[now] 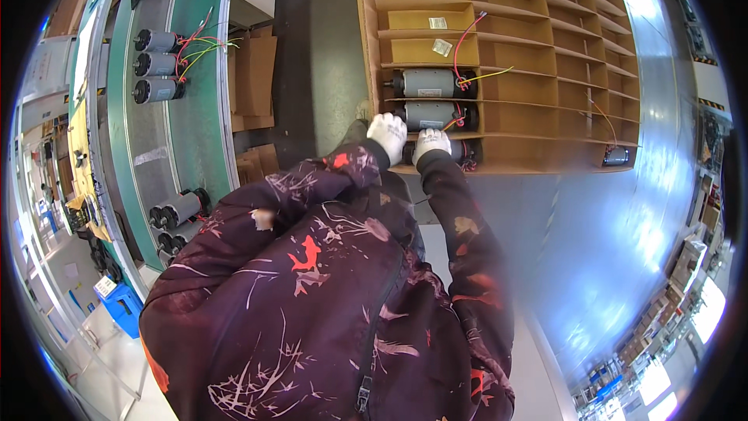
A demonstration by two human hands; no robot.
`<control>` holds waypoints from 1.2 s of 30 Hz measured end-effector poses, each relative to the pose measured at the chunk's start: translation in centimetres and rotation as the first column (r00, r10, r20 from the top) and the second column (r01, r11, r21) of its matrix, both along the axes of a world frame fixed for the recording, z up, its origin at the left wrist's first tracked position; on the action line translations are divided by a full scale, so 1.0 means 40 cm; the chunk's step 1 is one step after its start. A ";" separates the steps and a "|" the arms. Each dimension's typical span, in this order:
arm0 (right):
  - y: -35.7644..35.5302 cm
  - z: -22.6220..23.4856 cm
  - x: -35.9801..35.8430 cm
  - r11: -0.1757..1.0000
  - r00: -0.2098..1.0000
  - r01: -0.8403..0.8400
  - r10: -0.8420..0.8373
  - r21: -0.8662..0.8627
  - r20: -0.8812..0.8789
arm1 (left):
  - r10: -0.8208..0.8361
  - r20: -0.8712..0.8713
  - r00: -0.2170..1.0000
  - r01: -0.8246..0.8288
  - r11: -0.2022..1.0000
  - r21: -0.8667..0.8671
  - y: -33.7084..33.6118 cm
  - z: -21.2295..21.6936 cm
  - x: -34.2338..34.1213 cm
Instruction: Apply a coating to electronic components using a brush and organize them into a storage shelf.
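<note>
In the head view, the person leans over a brown cardboard crate split by dividers into long slots point(545, 54). Both hands wear white gloves. The left hand point(388, 134) and the right hand point(431, 142) close around a grey cylindrical motor with black end caps and red wires point(460, 153), lying in the slot nearest the body, at twelve o'clock from the dark patterned jacket point(327, 296); how firmly the fingers grip is hard to judge, since the gloves hide them.

Two like motors point(431, 83) already fill the slots just beyond, so this looks like the third placed, with most slots bare. At ten o'clock, more motors point(156, 65) wait on a green conveyor belt point(199, 109). A grey floor point(319, 70) runs between belt and crate; a blue stool point(125, 304) stands at eight o'clock.
</note>
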State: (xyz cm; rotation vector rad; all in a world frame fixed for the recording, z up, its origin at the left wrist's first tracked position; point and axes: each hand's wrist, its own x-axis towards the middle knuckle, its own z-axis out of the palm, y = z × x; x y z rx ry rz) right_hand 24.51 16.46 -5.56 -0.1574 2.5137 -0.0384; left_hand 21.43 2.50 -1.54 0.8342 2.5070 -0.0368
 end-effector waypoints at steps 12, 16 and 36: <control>-0.022 0.048 0.076 0.913 0.808 0.400 -0.392 -0.079 -0.440 | 0.166 0.436 0.885 -0.298 0.920 0.254 -0.008 -0.168 0.001; 0.017 0.113 0.198 0.443 0.354 0.889 -0.824 -0.113 -0.444 | 0.318 -0.060 0.946 -0.238 0.809 0.537 0.006 -0.112 0.096; 0.083 0.089 0.288 0.985 0.937 0.043 -0.098 -0.168 -0.335 | 0.062 0.264 0.963 -0.109 0.980 0.169 0.000 -0.080 0.106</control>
